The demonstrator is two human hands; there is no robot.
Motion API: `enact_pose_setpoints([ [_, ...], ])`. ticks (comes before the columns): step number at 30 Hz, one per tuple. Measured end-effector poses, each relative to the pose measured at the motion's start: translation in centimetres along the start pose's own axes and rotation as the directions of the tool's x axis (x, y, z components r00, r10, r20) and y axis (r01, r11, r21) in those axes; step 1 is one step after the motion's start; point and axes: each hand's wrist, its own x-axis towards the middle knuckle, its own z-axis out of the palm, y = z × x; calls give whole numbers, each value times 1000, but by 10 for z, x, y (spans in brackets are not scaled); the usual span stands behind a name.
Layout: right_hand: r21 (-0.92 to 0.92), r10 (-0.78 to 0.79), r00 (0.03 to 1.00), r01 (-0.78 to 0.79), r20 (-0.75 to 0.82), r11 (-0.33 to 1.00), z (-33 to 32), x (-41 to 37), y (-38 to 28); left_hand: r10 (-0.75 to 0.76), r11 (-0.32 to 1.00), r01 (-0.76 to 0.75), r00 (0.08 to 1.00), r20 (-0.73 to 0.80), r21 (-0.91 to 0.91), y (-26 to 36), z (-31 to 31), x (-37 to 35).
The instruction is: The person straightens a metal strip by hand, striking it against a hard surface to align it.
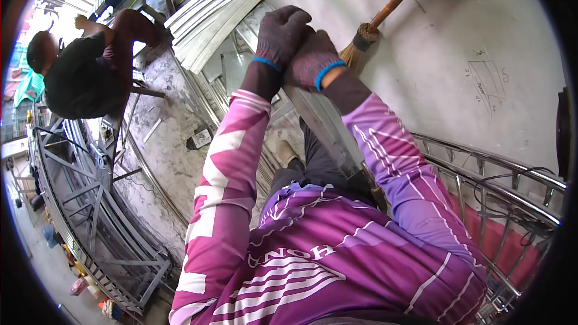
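My left hand (282, 37), in a dark knitted glove with a blue cuff, is raised in front of me with its fingers curled. Pressed against it is my right hand (314, 62), in a matching glove and also closed. The gloves hide whatever lies between the fingers, and I cannot tell what they hold. Just below the hands, a long grey metal profile (325, 129) slants down toward my right leg. Its upper end overlaps the right glove in this view. Both arms are in purple-and-pink patterned sleeves.
Pale curved strips (208, 18) lean beyond my hands. A broom (364, 36) rests near the white wall (445, 66). At right is a shiny metal rack (481, 168); at left, a frame (90, 198) full of long metal bars. Another person (87, 75) sits at upper left.
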Motion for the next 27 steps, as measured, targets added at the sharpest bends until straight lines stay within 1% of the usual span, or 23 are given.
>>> enact_pose_setpoints([
  [1, -14, 31, 999, -31, 9, 999, -1, 4, 0, 49, 999, -49, 999, 20, -14, 1, -3, 5],
  [3, 19, 61, 997, -62, 43, 998, 1, -2, 2, 2, 993, -3, 1000, 2, 121, -6, 3, -2],
  [4, 18, 57, 994, -56, -93, 998, 12, -15, 0, -18, 994, 18, 1000, -1, 104, 1, 10, -15],
  [5, 15, 46, 973, -43, -226, 999, 30, -26, -2, 28, 995, -26, 999, -21, 97, -6, 15, -25],
  [6, 40, 27, 926, -13, -376, 999, 49, -31, -2, 173, 959, -174, 985, 25, 223, -12, 13, -27],
  [7, 33, 16, 926, -4, -376, 999, 45, -25, -1, 302, 887, -314, 949, 87, 338, -16, 12, -27],
  [8, 43, 32, 973, -23, -230, 999, 34, -22, -3, -11, 999, 12, 1000, -17, 49, -10, 17, -30],
  [9, 47, 51, 995, -48, -81, 998, 21, -19, -2, -63, 998, 63, 997, -48, -13, -4, 16, -24],
  [10, 20, 54, 998, -54, 46, 998, 1, -9, -2, -92, 995, 91, 995, -24, -35, 1, 11, -16],
  [11, 12, 92, 995, -92, 28, 996, -3, -3, -1, -113, 992, 113, 994, 0, -54, 2, 5, -4],
  [12, 16, 106, 993, -107, 44, 994, -8, 0, -2, 169, 981, -172, 985, 41, 89, -18, -1, 9],
  [13, 20, 115, 991, -116, 63, 993, -11, 1, -2, 175, 980, -178, 984, 38, 87, -15, 1, 6],
  [14, 17, 112, 992, -113, 64, 993, -5, -5, -3, 66, 996, -66, 998, 9, 61, -10, 6, -3],
  [15, 5, 82, 996, -81, -41, 997, 7, -17, -5, -44, 999, 45, 999, -16, 30, -5, 12, -13],
  [16, -11, 48, 989, -50, -143, 999, 15, -31, -4, -30, 999, 30, 1000, 4, 42, -3, 18, -29],
  [17, 89, 38, 996, -31, -75, 996, 13, -46, -3, 76, 992, -75, 997, -7, 102, -10, 25, -43],
  [18, 185, 45, 970, 0, -238, 983, 43, -52, 0, 242, 932, -248, 969, 56, 266, -13, 25, -44],
  [19, 276, 70, 918, 44, -391, 960, 46, -53, -7, 384, 816, -410, 911, 148, 408, -11, 24, -46],
  [20, 276, 70, 920, 43, -385, 960, 45, -52, -5, 295, 904, -303, 953, 72, 301, -9, 25, -45],
  [22, 34, 41, 997, -39, -66, 999, 26, -33, -1, 104, 990, -103, 995, -10, 99, 0, 19, -35],
  [23, -19, 25, 991, -28, -132, 999, 18, -22, -3, 19, 998, -17, 1000, -19, 67, -1, 13, -23],
  [25, -64, 52, 995, -46, 84, 997, -1, 6, -1, -100, 995, 100, 995, 8, -13, -3, 2, 3],
  [27, -84, 63, 996, -58, 60, 995, 8, 11, 1, -59, 998, 59, 998, -10, 31, -9, 2, 8],
])
